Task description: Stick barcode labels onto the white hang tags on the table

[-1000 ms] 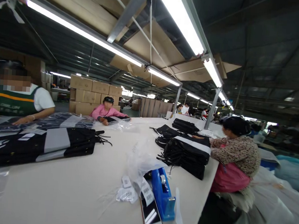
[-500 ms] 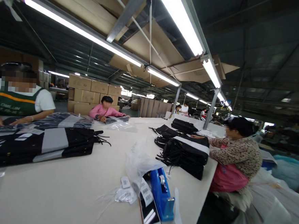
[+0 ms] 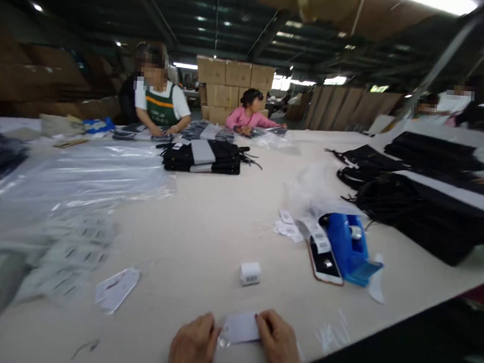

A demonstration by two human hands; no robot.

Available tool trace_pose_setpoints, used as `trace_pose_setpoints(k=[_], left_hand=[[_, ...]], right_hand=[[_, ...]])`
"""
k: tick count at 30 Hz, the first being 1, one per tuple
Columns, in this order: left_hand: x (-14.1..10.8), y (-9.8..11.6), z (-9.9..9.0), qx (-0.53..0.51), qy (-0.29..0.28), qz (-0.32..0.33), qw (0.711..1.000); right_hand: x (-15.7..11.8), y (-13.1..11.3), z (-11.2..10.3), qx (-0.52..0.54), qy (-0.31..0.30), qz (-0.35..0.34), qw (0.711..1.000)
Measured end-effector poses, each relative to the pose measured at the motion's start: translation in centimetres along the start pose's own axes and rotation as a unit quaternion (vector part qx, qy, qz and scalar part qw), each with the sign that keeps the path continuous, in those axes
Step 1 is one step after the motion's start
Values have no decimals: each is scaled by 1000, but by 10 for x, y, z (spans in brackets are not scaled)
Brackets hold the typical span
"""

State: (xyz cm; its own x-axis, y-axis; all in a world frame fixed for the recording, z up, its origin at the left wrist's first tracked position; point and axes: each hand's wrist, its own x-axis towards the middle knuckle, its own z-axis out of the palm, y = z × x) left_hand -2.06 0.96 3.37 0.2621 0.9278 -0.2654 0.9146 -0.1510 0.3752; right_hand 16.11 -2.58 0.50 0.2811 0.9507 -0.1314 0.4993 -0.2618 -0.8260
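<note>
Low in the view, a white hang tag [image 3: 240,328] lies between my two hands, just above the table's near edge. My left hand [image 3: 193,344] pinches its left end, where a small clear round piece shows. At the right end, the thumb and fingers of my right hand [image 3: 278,341] close on the tag. A small roll of white barcode labels [image 3: 250,273] stands on the table just beyond it. Left of my hands lies a little stack of white tags [image 3: 117,289]. Motion blurs any print on the held tag.
A blue tape dispenser [image 3: 347,247] and a phone [image 3: 325,262] sit to the right. Black folded garments [image 3: 422,211] are piled beyond them. Clear plastic bags [image 3: 89,171] cover the left side. Across the table [image 3: 206,218], co-workers handle bagged goods near another black stack [image 3: 221,157].
My view has swung left and down. Both my hands and the tag have come into sight, along with the label roll and the plastic bags. The co-worker at the right has mostly left the frame.
</note>
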Motion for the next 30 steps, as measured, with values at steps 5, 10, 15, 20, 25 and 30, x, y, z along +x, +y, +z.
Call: trace_pose_setpoints(k=[5, 10, 15, 20, 25, 30], left_hand=[[1, 1, -3, 24, 8, -17, 1000], [0, 0, -8, 24, 2, -32, 999], [2, -4, -11, 21, -7, -40, 999], [3, -7, -13, 25, -10, -37, 999], [1, -12, -3, 92, 205, 84, 971], [9, -9, 12, 54, 283, 378, 880]], right_hand=[[2, -11, -8, -13, -7, 19, 1000], [5, -12, -10, -23, -7, 26, 999], [6, -11, -10, -32, -14, 28, 999], [6, -11, -11, -50, -11, 18, 999], [6, -11, -8, -80, 6, -2, 997], [7, -14, -11, -93, 5, -18, 996]])
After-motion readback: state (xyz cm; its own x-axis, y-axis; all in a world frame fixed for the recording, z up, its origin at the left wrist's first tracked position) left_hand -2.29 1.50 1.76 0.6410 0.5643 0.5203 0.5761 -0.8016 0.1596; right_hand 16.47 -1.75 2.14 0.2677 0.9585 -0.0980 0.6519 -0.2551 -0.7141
